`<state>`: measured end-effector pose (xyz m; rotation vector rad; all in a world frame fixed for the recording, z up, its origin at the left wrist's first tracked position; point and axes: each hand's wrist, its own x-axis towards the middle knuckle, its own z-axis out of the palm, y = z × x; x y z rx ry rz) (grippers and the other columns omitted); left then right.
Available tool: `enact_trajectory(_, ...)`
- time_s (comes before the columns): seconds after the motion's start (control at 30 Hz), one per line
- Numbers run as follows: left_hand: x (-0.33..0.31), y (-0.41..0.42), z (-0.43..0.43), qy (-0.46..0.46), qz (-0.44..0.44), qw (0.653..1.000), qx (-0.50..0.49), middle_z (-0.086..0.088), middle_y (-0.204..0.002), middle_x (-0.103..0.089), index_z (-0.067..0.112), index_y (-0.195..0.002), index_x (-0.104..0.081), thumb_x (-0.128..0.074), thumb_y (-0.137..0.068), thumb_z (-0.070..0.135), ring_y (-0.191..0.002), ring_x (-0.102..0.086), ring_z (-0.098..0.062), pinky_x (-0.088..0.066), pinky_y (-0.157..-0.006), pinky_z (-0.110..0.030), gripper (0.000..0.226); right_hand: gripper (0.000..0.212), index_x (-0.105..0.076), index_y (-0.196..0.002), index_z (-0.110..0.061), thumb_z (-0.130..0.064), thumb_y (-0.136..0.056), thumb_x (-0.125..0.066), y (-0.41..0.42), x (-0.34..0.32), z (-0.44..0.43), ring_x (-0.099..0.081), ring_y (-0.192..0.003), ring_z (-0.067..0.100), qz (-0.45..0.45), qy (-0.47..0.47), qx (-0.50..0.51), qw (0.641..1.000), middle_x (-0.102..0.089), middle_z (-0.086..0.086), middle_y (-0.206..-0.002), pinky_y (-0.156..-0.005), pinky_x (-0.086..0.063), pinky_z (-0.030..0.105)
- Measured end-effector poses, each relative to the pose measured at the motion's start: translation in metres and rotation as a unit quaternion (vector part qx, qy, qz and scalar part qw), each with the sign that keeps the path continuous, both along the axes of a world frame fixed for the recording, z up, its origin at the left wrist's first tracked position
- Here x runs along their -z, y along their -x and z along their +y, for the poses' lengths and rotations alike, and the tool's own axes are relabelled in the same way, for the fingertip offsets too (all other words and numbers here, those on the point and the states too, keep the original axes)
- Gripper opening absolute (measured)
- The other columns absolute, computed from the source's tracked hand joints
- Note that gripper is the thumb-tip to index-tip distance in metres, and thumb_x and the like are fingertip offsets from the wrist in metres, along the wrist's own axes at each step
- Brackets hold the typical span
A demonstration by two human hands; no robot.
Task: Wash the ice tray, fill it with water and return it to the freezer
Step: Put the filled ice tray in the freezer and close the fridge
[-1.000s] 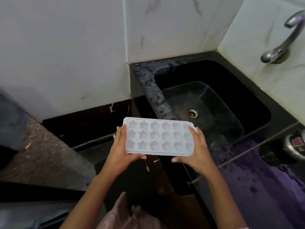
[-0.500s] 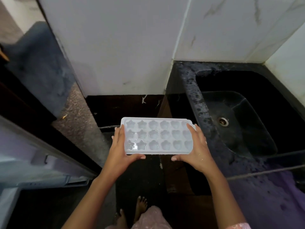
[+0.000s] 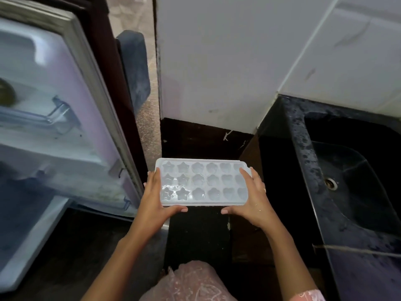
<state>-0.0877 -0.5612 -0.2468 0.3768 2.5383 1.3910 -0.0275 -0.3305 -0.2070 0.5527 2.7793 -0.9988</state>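
Head view: ice tray (image 3: pixel 202 182) held level in mid-air, between open fridge door (image 3: pixel 65 118) and black sink (image 3: pixel 347 181). Left hand (image 3: pixel 155 199) grips its left end; right hand (image 3: pixel 252 198) grips its right end.

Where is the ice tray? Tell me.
Head view, centre: the ice tray is gripped by the left hand and right hand, between the open fridge door at left and the black sink at right.

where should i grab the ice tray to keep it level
By its two short ends, one hand from each side, as the left hand and right hand do now: the ice tray is long, flat and open-topped, so end grips keep it level.
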Motion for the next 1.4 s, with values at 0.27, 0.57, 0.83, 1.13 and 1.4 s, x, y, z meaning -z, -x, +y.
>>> enact_trajectory(0.27, 0.005, -0.018, -0.047, -0.04, -0.003, 0.996, -0.084, 0.006, -0.149, -0.024, 0.022, -0.148, -0.011, -0.086, -0.056, 0.039, -0.138, -0.027, -0.013, -0.03, -0.112, -0.039, 0.12, 0.12, -0.008, -0.146, -0.031, -0.04, -0.055, -0.086, 0.023, 0.007, -0.032, 0.0, -0.14, 0.024, -0.004, -0.008, -0.1, 0.995, 0.01, -0.006, -0.154, -0.114, -0.015, 0.046)
enact_trajectory(0.57, 0.001, -0.04, -0.086, -0.047, 0.036, 0.981, -0.187, 0.034, -0.125, -0.021, 0.027, -0.143, -0.017, -0.088, -0.054, 0.027, -0.106, -0.012, 0.039, -0.014, -0.082, 0.013, 0.113, 0.12, -0.007, -0.146, -0.032, -0.038, -0.056, -0.086, 0.049, 0.005, -0.073, 0.001, -0.14, 0.022, 0.008, 0.017, -0.2, 0.98, 0.012, -0.006, -0.154, -0.113, -0.016, 0.046)
enact_trajectory(0.83, -0.004, -0.062, -0.145, -0.035, -0.008, 0.958, -0.286, 0.009, -0.152, -0.024, 0.027, -0.147, -0.02, -0.079, -0.042, 0.056, -0.14, -0.02, -0.01, -0.026, -0.114, -0.036, 0.124, 0.117, -0.009, -0.146, -0.031, -0.037, -0.058, -0.085, 0.067, 0.003, -0.137, -0.001, -0.138, 0.017, 0.004, 0.046, -0.295, 0.954, 0.01, -0.008, -0.154, -0.113, -0.016, 0.045)
enact_trajectory(1.13, -0.006, -0.065, -0.231, -0.048, -0.002, 0.936, -0.348, 0.014, -0.146, -0.025, 0.03, -0.145, -0.016, -0.084, -0.046, 0.046, -0.128, -0.023, 0.008, -0.023, -0.099, -0.001, 0.121, 0.111, -0.013, -0.146, -0.027, -0.041, -0.061, -0.083, 0.094, 0.008, -0.231, -0.011, -0.133, 0.019, 0.037, 0.036, -0.375, 0.926, -0.002, -0.003, -0.152, -0.113, -0.019, 0.041)
enact_trajectory(1.4, -0.005, -0.056, -0.316, -0.038, -0.001, 0.909, -0.415, 0.005, -0.155, -0.016, 0.031, -0.147, -0.011, -0.086, -0.048, 0.039, -0.144, -0.011, -0.015, -0.02, -0.116, -0.039, 0.125, 0.109, -0.015, -0.146, -0.029, -0.043, -0.061, -0.082, 0.131, 0.013, -0.328, -0.009, -0.14, 0.023, 0.062, 0.038, -0.42, 0.904, -0.006, 0.0, -0.154, -0.113, -0.015, 0.041)
